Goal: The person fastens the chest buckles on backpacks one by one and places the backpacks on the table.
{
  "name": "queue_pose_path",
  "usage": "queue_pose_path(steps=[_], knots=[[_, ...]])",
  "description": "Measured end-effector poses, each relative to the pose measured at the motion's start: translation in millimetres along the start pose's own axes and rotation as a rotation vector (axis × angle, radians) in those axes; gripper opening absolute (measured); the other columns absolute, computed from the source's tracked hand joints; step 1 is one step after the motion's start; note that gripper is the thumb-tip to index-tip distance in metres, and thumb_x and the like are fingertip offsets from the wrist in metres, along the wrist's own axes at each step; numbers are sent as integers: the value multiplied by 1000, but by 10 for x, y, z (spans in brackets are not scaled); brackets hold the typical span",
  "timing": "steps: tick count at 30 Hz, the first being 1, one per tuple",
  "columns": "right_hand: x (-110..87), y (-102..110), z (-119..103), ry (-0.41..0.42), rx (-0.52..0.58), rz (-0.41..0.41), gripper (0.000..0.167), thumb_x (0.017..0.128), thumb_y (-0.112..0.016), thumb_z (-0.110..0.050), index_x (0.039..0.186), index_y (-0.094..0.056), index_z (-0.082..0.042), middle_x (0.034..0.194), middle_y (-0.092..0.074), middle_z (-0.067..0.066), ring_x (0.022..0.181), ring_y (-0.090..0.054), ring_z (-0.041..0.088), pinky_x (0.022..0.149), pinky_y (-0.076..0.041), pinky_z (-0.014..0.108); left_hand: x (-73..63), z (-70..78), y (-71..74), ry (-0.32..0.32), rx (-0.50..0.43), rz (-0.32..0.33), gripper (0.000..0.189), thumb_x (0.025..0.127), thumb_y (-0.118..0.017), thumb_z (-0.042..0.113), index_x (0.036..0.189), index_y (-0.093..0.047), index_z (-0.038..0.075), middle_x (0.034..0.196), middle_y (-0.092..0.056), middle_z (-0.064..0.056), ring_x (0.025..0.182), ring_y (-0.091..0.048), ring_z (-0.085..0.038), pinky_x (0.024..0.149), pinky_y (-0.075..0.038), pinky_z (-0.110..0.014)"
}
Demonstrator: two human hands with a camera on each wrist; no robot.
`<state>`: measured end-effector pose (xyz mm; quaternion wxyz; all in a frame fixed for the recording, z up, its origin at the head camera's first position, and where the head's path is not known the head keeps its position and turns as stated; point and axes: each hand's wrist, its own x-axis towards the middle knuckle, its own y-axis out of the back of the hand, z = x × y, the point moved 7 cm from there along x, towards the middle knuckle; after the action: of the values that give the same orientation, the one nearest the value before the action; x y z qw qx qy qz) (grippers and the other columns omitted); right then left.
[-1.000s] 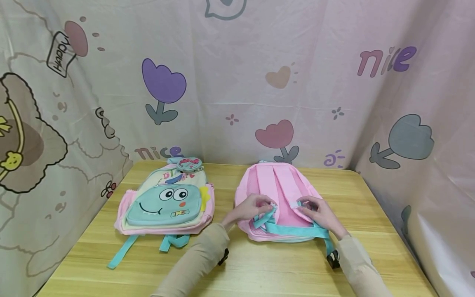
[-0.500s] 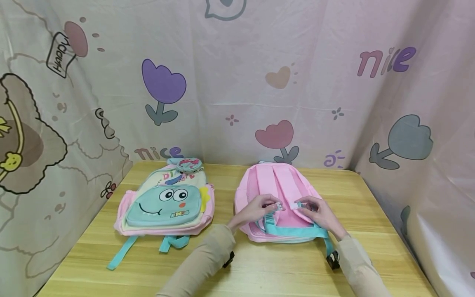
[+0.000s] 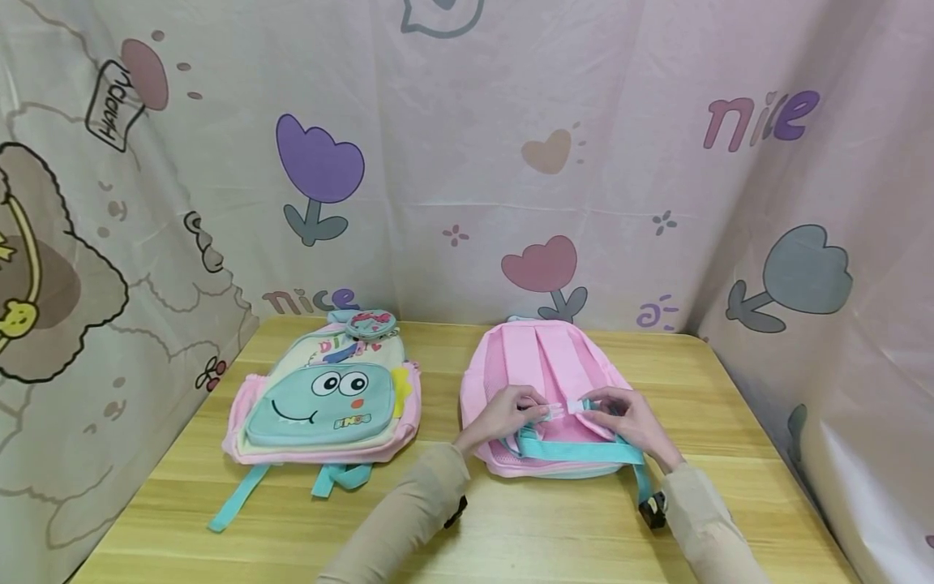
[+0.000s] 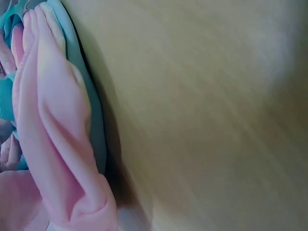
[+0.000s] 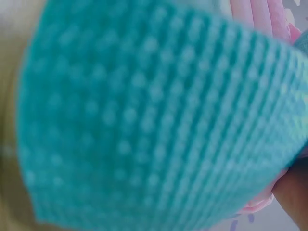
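Note:
A pink backpack (image 3: 521, 353) lies with its shoulder straps facing up on the right half of the table. My left hand (image 3: 502, 418) pinches a whitish pronged buckle half (image 3: 554, 410) over the backpack's middle. Facing it, a white buckle half (image 3: 575, 406) is between the fingertips of my right hand (image 3: 629, 419). A small gap separates the two halves. Below the hands, a teal strap (image 3: 576, 452) crosses the backpack's lower part. The left wrist view is mostly the pink side fabric (image 4: 57, 106) and bare tabletop; blurred teal webbing (image 5: 144, 115) fills most of the right wrist view.
To the left lies a second backpack (image 3: 321, 405) with a smiling cartoon face, a round pouch (image 3: 372, 324) and loose teal straps (image 3: 239, 496). The wooden table (image 3: 525, 535) meets a printed curtain (image 3: 438, 162) behind and at both sides.
My left hand has moved slightly right, bringing its buckle half closer to and pointing at the other one. The right hand has stayed almost in place.

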<state>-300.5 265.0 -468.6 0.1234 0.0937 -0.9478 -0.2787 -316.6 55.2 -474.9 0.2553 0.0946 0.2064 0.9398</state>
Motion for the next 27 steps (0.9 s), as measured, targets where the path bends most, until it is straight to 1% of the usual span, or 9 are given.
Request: queue_pose_path(steps=[3,7,10,15,21,27], knots=[[6,-5,7,5,2,5,25,87,-79,-18,110,-75,-9,76,-57,2,70,-50,9,65,-38,22,1,6,0,-4,12,27,13,97,-67,18,101,-74,8,91,-79,-9,82,-73,-8,80,-47,-18],[18,-15,16,4,2,17,25,86,-80,-18,109,-76,-8,77,-61,-1,70,-51,9,64,-39,22,-1,-4,-14,16,-38,33,15,98,-66,17,103,-73,5,92,-79,-13,85,-76,-22,76,-48,-17],[24,-33,15,2,10,17,26,85,-81,-17,109,-77,-7,80,-65,-2,72,-52,8,65,-40,22,-1,-23,-23,38,-83,40,15,99,-65,15,104,-72,3,93,-78,-16,87,-77,-28,72,-48,-16],[26,-52,2,4,25,16,27,85,-81,-15,109,-77,-5,83,-68,4,73,-52,6,65,-41,21,-2,-43,-40,50,-114,53,16,98,-65,14,104,-72,1,94,-78,-18,86,-76,-30,70,-48,-15],[11,-55,-1,-1,27,12,27,85,-80,-15,111,-77,-5,96,-75,14,78,-53,4,69,-43,21,-10,-50,-53,58,-127,53,16,98,-65,15,104,-72,2,94,-78,-18,88,-75,-31,70,-46,-16],[6,-62,13,-7,33,9,28,86,-80,-15,111,-77,-5,103,-76,16,80,-54,3,72,-44,21,-13,-48,-64,54,-153,46,17,99,-64,14,106,-72,1,94,-77,-21,89,-75,-35,69,-46,-15]])
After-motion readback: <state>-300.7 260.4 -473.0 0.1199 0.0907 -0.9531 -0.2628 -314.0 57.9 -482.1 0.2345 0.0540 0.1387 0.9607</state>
